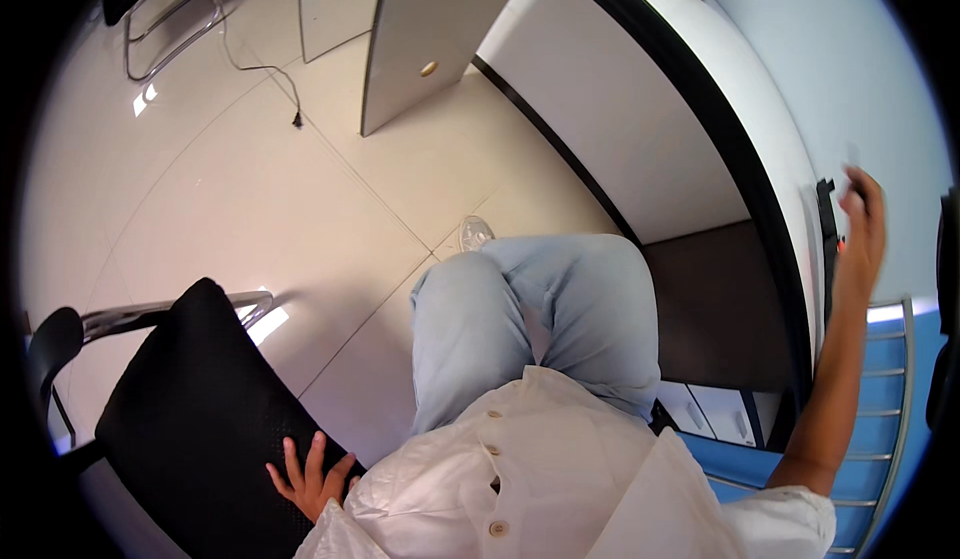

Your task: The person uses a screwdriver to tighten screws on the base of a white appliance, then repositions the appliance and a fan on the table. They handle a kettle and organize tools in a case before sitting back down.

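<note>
My left hand [312, 481] lies with spread fingers on the edge of a black padded chair seat [210, 409], at the lower left. At the far right my right hand [864, 221] is raised over a pale surface, its fingers bent and apart and somewhat blurred. I can make out nothing held in it. Close beside its wrist is a narrow black object [828, 229]; a small red spot shows between the two. What kind of thing it is, I cannot tell.
A white panel [620, 109] with black edging curves along my right side. Ahead stands a grey board [430, 39] with a round fitting. A cable [270, 67] trails over the tiled floor [200, 209]. White drawers [705, 414] and a metal rack [880, 414] are at the lower right.
</note>
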Tool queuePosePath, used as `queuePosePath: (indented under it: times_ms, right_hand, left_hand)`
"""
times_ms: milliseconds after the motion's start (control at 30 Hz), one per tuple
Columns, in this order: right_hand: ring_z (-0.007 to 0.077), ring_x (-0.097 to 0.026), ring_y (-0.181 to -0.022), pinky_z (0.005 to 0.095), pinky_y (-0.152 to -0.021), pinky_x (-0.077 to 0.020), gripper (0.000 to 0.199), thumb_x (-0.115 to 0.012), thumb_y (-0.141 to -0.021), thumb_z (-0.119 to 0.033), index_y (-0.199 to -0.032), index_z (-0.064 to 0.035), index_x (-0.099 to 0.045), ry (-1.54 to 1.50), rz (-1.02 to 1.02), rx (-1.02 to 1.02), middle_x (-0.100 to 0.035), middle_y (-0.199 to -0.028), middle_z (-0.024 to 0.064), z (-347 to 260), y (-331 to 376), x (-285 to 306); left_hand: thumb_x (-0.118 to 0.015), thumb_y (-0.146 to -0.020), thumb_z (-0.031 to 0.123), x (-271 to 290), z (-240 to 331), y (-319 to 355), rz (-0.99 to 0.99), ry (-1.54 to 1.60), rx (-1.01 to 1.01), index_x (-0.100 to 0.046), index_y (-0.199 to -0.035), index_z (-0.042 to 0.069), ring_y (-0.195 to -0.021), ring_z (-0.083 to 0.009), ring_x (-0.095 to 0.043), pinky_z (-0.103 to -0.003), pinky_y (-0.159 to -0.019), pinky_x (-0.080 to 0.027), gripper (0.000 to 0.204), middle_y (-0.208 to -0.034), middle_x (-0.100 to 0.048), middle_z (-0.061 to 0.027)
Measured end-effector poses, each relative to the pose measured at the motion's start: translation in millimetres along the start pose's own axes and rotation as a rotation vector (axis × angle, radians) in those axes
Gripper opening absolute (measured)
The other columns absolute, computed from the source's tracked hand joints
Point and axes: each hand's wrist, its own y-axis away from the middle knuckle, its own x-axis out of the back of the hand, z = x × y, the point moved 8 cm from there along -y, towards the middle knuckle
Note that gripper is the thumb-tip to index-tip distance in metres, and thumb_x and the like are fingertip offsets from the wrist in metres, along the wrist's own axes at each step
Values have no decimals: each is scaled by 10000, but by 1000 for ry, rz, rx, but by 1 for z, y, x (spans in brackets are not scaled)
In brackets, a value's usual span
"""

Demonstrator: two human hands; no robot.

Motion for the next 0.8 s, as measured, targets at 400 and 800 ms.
queuePosePath:
  times_ms: [400, 800]
  right_hand:
    - [100, -372, -497, 275, -467, -332, 354, -587, -861, -278, -650, -5, -509, -616, -886, -150, -470, -555, 21, -126, 154, -422]
    - [210, -615, -680, 335, -622, -482, 120, -579, -815, -161, -855, -62, -633, -299, -1083, -354, -652, -754, 85, -27, 374, -721]
  left_hand:
    - [-456, -902, 387, 0, -15, 17, 78, 213, 74, -632, -998, 125, -1306, -425, -283, -610, -1042, -140, 330, -1399, -338, -232]
    - [-458, -869, 266, -7, -4, 23, 9, 171, 143, -551, -931, 67, -1250, -468, -341, -647, -1021, -165, 228, -1321, -405, -247]
